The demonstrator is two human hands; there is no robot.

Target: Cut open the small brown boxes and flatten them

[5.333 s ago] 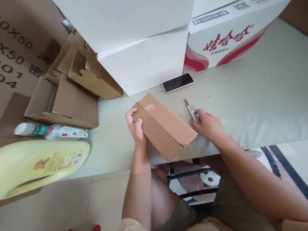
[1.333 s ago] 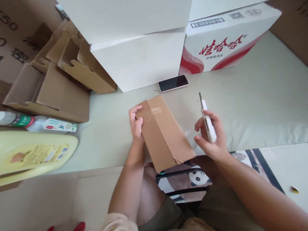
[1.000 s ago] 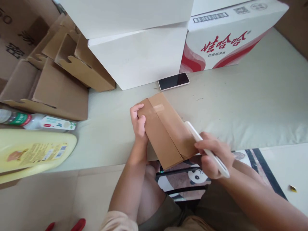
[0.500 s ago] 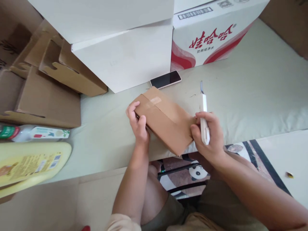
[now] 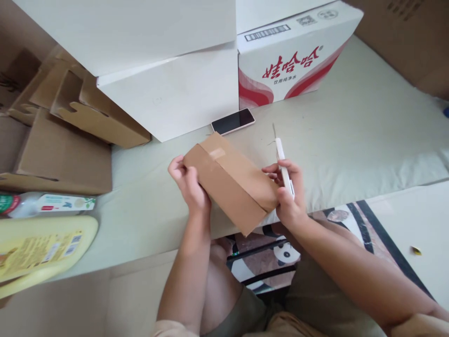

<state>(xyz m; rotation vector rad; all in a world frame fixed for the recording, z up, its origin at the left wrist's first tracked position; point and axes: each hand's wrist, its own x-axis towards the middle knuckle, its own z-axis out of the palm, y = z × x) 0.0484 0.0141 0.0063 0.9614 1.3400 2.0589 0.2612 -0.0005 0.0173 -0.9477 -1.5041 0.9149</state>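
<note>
A small brown cardboard box [image 5: 228,182], with a strip of clear tape near its far end, is held tilted above the pale green cloth. My left hand [image 5: 189,182] grips its left end, thumb on the near side and fingers around the far edge. In my right hand [image 5: 289,192] is a white utility knife [image 5: 284,166], its thin blade out and pointing away from me. The right fingers also reach to the box's right end; whether they press on it is hard to see. Just beyond the box, a phone [image 5: 233,121] lies screen up.
White cartons [image 5: 175,98] and a red-and-white water carton [image 5: 284,70] stand at the back. Open brown boxes [image 5: 66,154] are stacked on the left, near a plastic bottle [image 5: 31,204] and a yellow jug [image 5: 52,243]. A panda-patterned surface [image 5: 266,267] shows below.
The box has turned in my hands, so more of its long near side shows. My right hand and the knife have shifted a little with it. The whole view has also moved slightly.
</note>
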